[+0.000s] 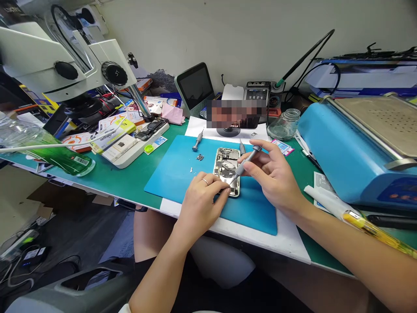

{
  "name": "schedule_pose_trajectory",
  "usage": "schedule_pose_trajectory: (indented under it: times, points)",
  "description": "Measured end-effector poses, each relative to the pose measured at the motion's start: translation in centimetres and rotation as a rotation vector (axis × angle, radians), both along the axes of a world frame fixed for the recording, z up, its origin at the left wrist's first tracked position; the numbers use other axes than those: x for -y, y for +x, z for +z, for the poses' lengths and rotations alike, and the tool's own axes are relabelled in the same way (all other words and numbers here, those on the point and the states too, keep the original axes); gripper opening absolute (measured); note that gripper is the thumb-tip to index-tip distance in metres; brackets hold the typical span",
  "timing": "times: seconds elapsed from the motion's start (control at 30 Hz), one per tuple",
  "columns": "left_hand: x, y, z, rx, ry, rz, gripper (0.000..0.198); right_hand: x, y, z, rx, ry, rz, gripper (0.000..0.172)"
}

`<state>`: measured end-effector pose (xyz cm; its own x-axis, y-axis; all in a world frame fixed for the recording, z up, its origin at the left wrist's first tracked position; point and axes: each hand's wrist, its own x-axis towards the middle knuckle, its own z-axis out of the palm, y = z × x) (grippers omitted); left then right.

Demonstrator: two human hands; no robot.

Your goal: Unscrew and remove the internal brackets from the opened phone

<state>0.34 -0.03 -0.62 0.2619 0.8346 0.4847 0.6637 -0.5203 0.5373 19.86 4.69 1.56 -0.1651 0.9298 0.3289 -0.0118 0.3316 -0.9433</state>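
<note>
Apparently for control, the right hand (pixel 275 176) grips a precision screwdriver (pixel 243 167) slanting over the opened smartphone (pixel 224 166), centre frame; the left hand (pixel 200 195) sits by the screwdriver's tip, perhaps steadying it, any pinch unclear

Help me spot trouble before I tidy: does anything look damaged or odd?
Yes: the wall has a dark, ragged patch left of the screen, unlike the smoother surface around it; it looks damaged.
</note>
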Motion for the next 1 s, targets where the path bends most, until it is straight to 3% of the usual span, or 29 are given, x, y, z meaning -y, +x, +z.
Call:
schedule_pose_trajectory:
  times: [1.0]
  points:
    - [0.36,0.16,0.29,0.038,-0.025,0.025,0.012,0.16,0.05,-0.23,-0.021,0.020,0.020,0.041]
